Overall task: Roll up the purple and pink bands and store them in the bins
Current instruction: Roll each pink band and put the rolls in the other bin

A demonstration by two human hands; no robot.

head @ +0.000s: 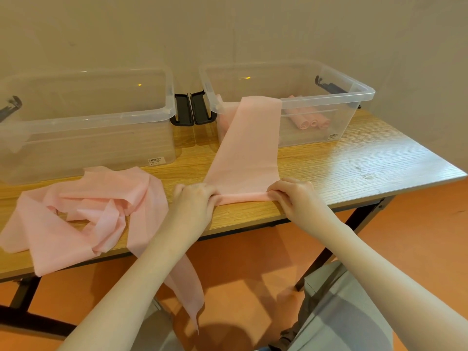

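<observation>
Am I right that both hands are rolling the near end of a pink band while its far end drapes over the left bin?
Not quite. In the head view the left hand and right hand do grip the near end of the pink band, but its far end drapes over the right bin, not the left one.

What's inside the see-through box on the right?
Inside the right bin lie rolled pink bands, at least three showing through its wall. The pink band being rolled drapes over its front rim and hides whatever lies behind it.
</observation>
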